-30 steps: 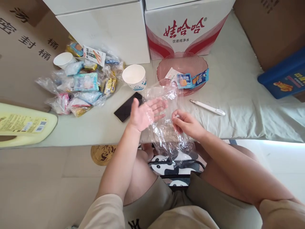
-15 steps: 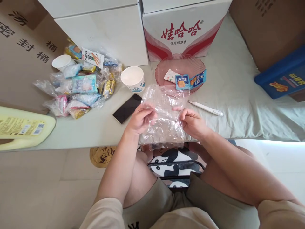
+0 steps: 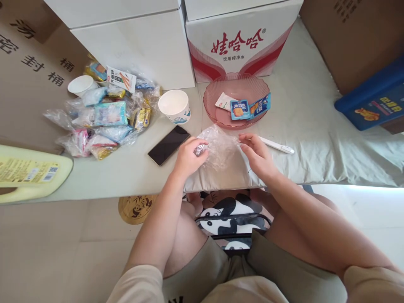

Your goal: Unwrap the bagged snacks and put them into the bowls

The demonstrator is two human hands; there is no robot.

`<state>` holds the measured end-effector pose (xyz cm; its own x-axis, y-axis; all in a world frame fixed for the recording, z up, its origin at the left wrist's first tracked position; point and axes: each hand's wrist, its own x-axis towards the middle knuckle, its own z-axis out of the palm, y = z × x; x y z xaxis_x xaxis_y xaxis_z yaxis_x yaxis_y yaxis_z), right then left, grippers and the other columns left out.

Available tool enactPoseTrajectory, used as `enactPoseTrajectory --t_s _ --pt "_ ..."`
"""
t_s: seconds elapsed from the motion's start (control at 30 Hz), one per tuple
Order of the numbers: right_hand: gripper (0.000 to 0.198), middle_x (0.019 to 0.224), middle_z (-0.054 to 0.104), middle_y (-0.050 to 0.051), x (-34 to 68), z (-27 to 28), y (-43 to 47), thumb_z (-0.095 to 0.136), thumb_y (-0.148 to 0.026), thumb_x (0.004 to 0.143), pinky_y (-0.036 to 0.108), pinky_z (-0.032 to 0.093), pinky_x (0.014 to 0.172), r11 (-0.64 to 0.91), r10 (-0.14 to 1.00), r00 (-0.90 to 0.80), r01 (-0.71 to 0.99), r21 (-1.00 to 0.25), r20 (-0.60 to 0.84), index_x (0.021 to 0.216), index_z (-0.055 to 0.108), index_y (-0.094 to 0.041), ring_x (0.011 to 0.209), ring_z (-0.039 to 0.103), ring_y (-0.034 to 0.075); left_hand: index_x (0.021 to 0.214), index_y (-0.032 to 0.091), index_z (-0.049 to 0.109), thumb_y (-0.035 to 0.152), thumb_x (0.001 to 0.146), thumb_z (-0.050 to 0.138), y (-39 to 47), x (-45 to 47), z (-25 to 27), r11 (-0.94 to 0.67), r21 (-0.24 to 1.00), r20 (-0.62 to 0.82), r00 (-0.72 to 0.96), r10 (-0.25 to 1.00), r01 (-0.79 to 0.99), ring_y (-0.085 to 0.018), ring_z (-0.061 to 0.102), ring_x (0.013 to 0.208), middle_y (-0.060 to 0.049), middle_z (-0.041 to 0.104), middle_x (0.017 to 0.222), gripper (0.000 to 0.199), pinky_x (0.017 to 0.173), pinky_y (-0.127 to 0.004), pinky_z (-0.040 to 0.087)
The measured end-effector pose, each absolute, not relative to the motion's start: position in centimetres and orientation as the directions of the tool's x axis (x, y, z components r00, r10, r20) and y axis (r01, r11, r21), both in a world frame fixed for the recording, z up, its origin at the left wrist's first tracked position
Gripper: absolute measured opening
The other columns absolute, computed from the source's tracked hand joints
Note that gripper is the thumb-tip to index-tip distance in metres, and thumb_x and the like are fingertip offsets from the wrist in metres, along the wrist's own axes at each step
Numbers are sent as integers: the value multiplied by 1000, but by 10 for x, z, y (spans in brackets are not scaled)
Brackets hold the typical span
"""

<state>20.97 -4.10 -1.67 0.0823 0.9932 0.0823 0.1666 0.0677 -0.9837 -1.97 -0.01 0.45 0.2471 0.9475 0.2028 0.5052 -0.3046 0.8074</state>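
Observation:
A clear plastic bag (image 3: pixel 221 149), crumpled and thin, spreads between my two hands near the front edge of the covered surface. My left hand (image 3: pixel 191 155) is closed around a bunched part of it. At the bag's right side, my right hand (image 3: pixel 255 151) has thumb and fingertips at the edge, pinching it. Beyond the bag stands a pink ribbed bowl (image 3: pixel 211 110) with a white packet (image 3: pixel 224 101) and blue snack packets (image 3: pixel 240 110) in it. A white pen-like tool (image 3: pixel 279 145) lies beside my right hand, partly hidden by it.
A black phone (image 3: pixel 168 145) and a paper cup (image 3: pixel 174 107) are left of the bag. Further left is a heap of wrapped snacks (image 3: pixel 110 113) with another cup (image 3: pixel 81 85). White boxes (image 3: pixel 233 46) stand behind, a yellow jug (image 3: pixel 34 172) left, a blue container (image 3: pixel 372 101) right.
The bag, spread wide and raised before, is now smaller and more crumpled, with part gathered into my left fist. My right hand's fingers have straightened somewhat at its edge.

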Motion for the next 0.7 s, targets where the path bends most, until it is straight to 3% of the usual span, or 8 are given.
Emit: enactPoseTrajectory --t_s 0.13,0.2,0.3,0.37,0.43,0.53,0.63,0.7 --pt "54 140 54 10 213 -13 -40 71 -47 79 46 37 115 157 985 34 192 -969 166 125 50 -28 136 48 25 107 24 63 22 72 73 -11 -19 11 -139 955 15 428 904 261 -12 57 66 2 61 82 37 66 -26 48" --pt "65 139 56 10 211 -9 -42 77 -49 74 45 42 112 89 993 -87 72 -993 83 128 50 -29 134 51 25 108 25 58 24 70 77 -17 -21 17 34 993 -93 570 817 113 -10 54 60 4 58 75 43 60 -24 47" --pt "54 109 70 8 206 -2 -48 78 -52 73 39 56 87 -235 865 -479 -128 -964 -147 114 60 -23 100 67 22 103 26 54 24 67 80 -18 -25 21 155 988 -126 629 767 9 -8 53 59 6 56 73 44 58 -21 46" --pt "43 90 70 5 201 0 -52 78 -49 74 33 55 72 -388 741 -633 -129 -913 -225 101 63 -19 78 66 17 102 26 53 23 65 82 -15 -27 20 167 986 -125 569 813 -23 -7 53 61 6 56 77 48 59 -19 46" --pt "34 81 66 1 197 0 -54 79 -42 75 28 52 65 -392 763 -599 -126 -911 -245 93 62 -18 70 62 13 108 29 51 24 62 85 -10 -28 17 199 977 -137 485 864 -79 -7 54 62 5 58 85 57 59 -20 47" --pt "36 79 62 -4 193 0 -52 80 -34 74 25 48 60 -296 909 -357 -189 -936 -215 98 55 -22 66 58 11 116 29 52 31 60 88 -5 -25 12 306 941 -221 427 877 -142 -9 58 65 0 64 97 67 61 -23 48" --pt "56 80 61 -7 194 0 -45 82 -33 69 24 45 58 -216 976 -89 -324 -921 -198 114 48 -28 61 55 10 97 19 62 35 62 87 -4 -19 9 347 935 -281 449 848 -70 -10 58 67 -1 64 84 46 61 -23 47" --pt "60 82 63 -6 196 0 -42 83 -35 66 26 46 60 -219 974 -31 -394 -893 -226 116 50 -29 62 55 11 81 16 61 34 65 85 -4 -15 7 299 953 -249 438 864 -49 -9 55 63 2 59 72 33 60 -21 45"
